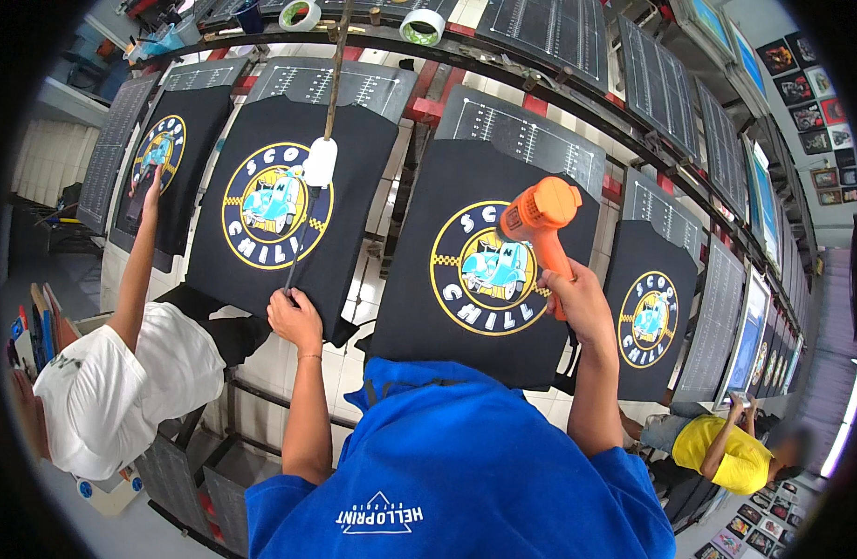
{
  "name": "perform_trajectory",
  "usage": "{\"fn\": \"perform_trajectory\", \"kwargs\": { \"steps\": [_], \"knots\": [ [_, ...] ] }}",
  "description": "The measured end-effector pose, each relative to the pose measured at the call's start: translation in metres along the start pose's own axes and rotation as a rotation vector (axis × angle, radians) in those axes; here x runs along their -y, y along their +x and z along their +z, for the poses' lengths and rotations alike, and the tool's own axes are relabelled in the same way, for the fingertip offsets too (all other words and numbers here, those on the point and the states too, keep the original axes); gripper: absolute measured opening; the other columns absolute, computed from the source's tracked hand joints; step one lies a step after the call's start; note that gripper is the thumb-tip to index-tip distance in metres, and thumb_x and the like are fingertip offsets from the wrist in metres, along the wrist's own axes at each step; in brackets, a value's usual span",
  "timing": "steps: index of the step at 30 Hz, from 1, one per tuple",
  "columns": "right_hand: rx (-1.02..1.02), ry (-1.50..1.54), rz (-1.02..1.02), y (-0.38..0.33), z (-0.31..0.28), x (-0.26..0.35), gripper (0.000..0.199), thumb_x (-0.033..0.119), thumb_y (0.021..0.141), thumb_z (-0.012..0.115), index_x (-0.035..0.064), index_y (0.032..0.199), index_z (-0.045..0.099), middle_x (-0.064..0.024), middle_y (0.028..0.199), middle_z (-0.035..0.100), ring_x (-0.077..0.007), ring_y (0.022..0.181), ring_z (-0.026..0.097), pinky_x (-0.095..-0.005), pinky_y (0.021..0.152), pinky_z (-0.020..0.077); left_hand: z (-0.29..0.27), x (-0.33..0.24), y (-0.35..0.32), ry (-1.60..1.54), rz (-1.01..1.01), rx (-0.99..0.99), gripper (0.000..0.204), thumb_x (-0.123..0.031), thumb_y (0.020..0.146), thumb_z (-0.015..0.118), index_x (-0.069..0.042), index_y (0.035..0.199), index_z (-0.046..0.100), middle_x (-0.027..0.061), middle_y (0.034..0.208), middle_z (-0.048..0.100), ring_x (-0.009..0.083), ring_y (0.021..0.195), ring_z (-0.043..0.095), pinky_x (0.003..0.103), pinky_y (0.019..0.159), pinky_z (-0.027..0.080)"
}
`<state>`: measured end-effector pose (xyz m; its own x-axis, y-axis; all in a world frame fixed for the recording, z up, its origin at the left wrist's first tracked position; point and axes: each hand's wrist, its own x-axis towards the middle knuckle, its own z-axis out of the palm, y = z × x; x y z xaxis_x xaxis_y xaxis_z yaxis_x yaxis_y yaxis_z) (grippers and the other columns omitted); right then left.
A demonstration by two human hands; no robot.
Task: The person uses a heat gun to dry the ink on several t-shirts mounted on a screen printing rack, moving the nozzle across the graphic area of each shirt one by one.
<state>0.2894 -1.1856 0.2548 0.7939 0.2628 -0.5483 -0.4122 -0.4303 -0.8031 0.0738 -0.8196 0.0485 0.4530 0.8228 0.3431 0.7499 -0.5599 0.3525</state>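
My right hand [582, 303] grips the handle of an orange hair dryer [545, 210], whose nozzle points left over the print on a black T-shirt [405, 279]. That round print [489, 265] shows a light blue vintage car in a yellow-edged ring. Pinched in my left hand [296, 319] is a thin black cord [295, 265]. The cord runs up toward a white socket [320, 164] hanging at the end of a long brown pole or line. Both socket and cord cross in front of a second black T-shirt [358, 191] with the same print.
Grey printing boards [549, 163] line the rack, with more printed shirts [633, 279] on either side. Tape rolls [422, 28] lie on the rail [503, 70]. A person in white [135, 373] reaches over a shirt at left; another in yellow [722, 452] is at lower right.
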Motion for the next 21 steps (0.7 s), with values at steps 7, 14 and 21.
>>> {"fn": "perform_trajectory", "kwargs": {
  "steps": [7, 14, 21],
  "knots": [
    [-0.013, 0.055, -0.002, -0.006, -0.019, -0.013, 0.030, 0.018, 0.092, 0.060, -0.0035, 0.112, 0.059, -0.0044, 0.084, 0.062, -0.0067, 0.055, 0.053, -0.0227, 0.053, 0.0459, -0.001, -0.001, 0.001, 0.018, 0.006, -0.004, 0.017, -0.019, 0.090, 0.058, -0.002, 0.088, 0.058, 0.0119, 0.084, 0.061, 0.0339, 0.083, 0.058, 0.046, 0.074, 0.043],
    [0.021, 0.029, -0.030, 0.005, -0.011, -0.006, 0.025, 0.018, 0.092, 0.059, -0.0021, 0.108, 0.060, -0.0033, 0.083, 0.061, -0.0073, 0.055, 0.053, -0.0227, 0.053, 0.0457, 0.004, 0.002, 0.004, 0.033, 0.011, 0.004, 0.016, -0.020, 0.089, 0.059, -0.004, 0.089, 0.059, 0.0110, 0.086, 0.061, 0.0345, 0.084, 0.057, 0.046, 0.075, 0.043],
    [0.080, 0.097, -0.016, 0.001, 0.012, 0.004, 0.027, 0.018, 0.091, 0.060, -0.0025, 0.109, 0.061, -0.0034, 0.079, 0.062, -0.0069, 0.054, 0.053, -0.0224, 0.050, 0.0432, 0.000, 0.004, 0.001, 0.004, -0.009, 0.024, 0.016, -0.020, 0.089, 0.059, -0.004, 0.089, 0.059, 0.0104, 0.085, 0.061, 0.0334, 0.084, 0.057, 0.045, 0.074, 0.042]
  ]
}}
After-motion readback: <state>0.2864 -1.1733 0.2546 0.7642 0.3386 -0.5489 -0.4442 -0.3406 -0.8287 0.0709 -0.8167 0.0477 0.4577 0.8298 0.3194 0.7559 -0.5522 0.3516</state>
